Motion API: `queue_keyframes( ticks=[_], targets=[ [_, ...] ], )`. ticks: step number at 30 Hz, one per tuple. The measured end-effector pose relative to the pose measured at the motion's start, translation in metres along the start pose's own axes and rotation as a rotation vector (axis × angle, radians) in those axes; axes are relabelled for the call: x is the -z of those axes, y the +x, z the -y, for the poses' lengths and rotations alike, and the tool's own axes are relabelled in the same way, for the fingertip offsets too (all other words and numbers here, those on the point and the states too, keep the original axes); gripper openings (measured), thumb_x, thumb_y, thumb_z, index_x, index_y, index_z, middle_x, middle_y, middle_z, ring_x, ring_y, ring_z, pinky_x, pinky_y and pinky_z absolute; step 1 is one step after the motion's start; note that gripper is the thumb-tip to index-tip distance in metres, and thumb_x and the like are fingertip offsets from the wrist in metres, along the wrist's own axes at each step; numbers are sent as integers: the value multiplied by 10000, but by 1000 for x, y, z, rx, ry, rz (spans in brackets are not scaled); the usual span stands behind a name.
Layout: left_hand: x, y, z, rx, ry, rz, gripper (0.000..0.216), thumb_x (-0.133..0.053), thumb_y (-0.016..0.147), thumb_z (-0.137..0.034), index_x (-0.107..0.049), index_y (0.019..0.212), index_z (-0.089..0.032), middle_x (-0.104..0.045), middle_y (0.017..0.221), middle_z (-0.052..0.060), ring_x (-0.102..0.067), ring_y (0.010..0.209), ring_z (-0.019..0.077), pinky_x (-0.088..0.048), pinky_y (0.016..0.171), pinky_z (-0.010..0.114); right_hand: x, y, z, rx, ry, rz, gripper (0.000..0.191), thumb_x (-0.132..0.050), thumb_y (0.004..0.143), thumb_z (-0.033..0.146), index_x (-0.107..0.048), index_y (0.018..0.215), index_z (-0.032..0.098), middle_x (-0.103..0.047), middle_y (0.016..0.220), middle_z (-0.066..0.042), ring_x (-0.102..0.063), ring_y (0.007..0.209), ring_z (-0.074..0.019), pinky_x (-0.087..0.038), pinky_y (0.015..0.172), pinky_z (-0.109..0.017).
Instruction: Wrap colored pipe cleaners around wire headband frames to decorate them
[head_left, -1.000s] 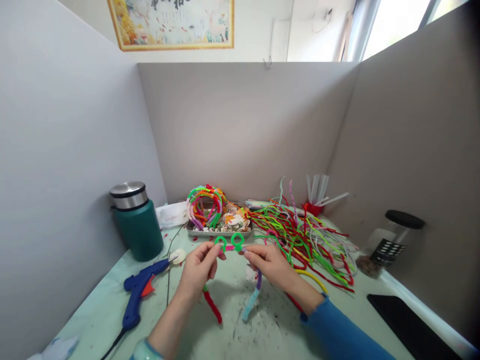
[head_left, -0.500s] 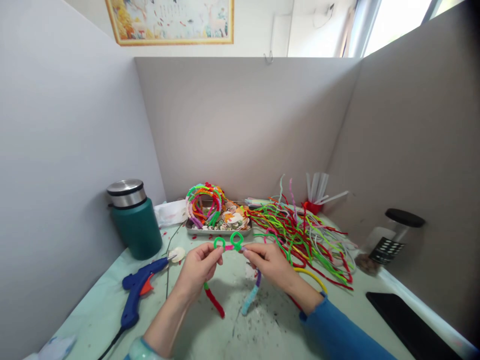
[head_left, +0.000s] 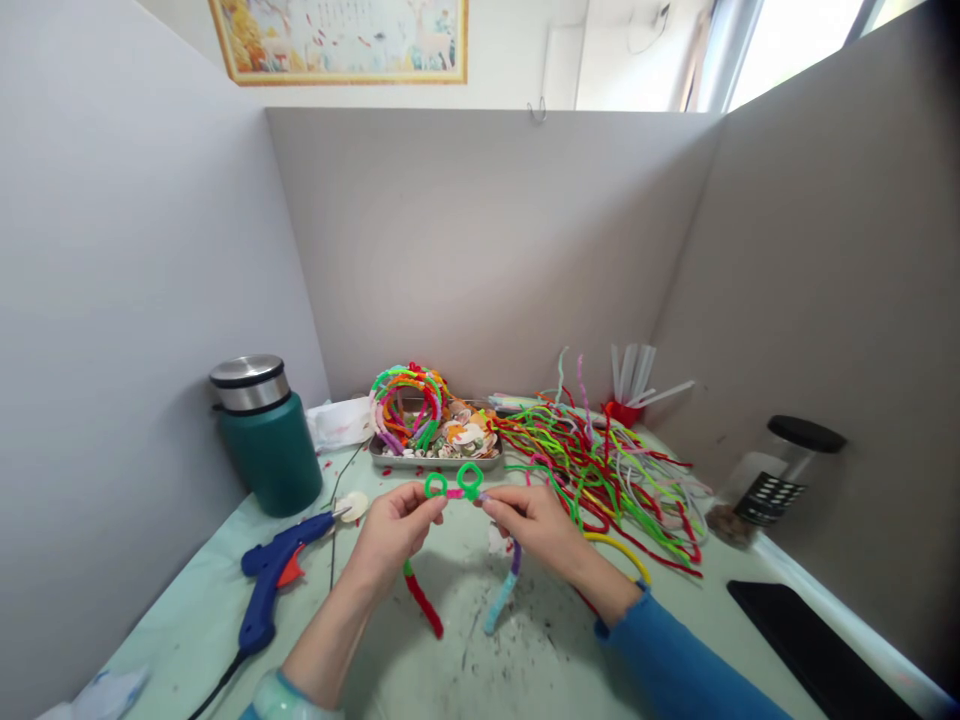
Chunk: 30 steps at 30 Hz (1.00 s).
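My left hand (head_left: 391, 532) and my right hand (head_left: 534, 525) both pinch the top of a headband wrapped in fuzzy wire (head_left: 499, 602), held upright over the table. Two small green loops (head_left: 454, 483) stand up from the band between my fingertips. The band's red end (head_left: 422, 603) hangs below my left hand and its light blue and purple end hangs below my right hand. Both hands are closed on the band.
A blue glue gun (head_left: 271, 578) lies at the left, by a green flask (head_left: 266, 436). A metal tray (head_left: 435, 458) with finished headbands (head_left: 405, 405) stands behind my hands. Loose coloured wires (head_left: 611, 470) spread to the right, near a jar (head_left: 776, 482) and a black slab (head_left: 814, 650).
My hands and the headband have stayed almost in place; the view has shifted slightly, and the band's ends sit a little lower toward me.
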<state>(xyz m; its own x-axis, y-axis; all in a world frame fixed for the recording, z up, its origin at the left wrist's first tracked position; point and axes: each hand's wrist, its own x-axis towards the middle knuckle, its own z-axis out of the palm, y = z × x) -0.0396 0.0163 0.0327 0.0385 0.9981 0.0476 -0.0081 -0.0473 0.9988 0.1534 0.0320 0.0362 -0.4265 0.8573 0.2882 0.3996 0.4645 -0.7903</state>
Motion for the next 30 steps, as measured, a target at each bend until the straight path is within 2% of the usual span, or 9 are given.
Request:
queue_keyframes(
  ticks=[4,8,14,17,20,25,30],
  targets=[
    [-1,2,2,-14,16,-41,252,-664,662,-352,-556,734,-136,-493,550,-54,-255,394,18,-156,372,170,0,0,0,0,6,2,336,-428,860,333,-472,575,161,-456,525,35,-419,522,-89,-284,492,-197],
    [-1,2,3,-24,33,-56,258,-666,663,-351,-561,763,-138,-512,577,-46,-281,405,22,-174,373,168,-1,0,-1,-5,1,-4,350,-426,861,343,-469,568,159,-452,520,35,-412,517,-87,-280,490,-197],
    [4,0,2,-14,4,108,248,-585,757,-384,-546,701,-146,-383,409,-85,-275,371,36,-188,383,175,0,1,-1,8,-6,-17,327,-430,855,312,-479,572,155,-448,520,34,-415,524,-89,-278,493,-196],
    [7,0,2,-19,-12,151,272,-534,799,-387,-548,678,-143,-378,377,-77,-279,361,39,-200,389,180,1,1,-1,3,-7,-21,315,-434,852,310,-483,581,156,-453,523,34,-419,528,-91,-278,492,-195],
    [7,0,2,-9,-61,159,243,-547,791,-357,-552,680,-141,-384,378,-77,-276,350,36,-189,381,181,1,1,-1,2,-6,-16,317,-434,853,321,-485,587,157,-457,528,33,-424,531,-92,-282,495,-194],
    [5,0,3,9,-137,125,197,-611,734,-326,-549,703,-142,-483,470,-56,-285,351,24,-165,361,176,0,1,-2,10,-1,-13,326,-432,854,333,-491,587,155,-456,526,32,-428,529,-93,-285,493,-193],
    [4,-1,3,36,-137,94,211,-637,702,-330,-535,676,-147,-364,383,-97,-234,331,21,-116,355,174,-2,1,-2,5,10,-9,328,-435,851,331,-482,579,155,-445,520,34,-415,519,-90,-277,483,-194]
  ],
)
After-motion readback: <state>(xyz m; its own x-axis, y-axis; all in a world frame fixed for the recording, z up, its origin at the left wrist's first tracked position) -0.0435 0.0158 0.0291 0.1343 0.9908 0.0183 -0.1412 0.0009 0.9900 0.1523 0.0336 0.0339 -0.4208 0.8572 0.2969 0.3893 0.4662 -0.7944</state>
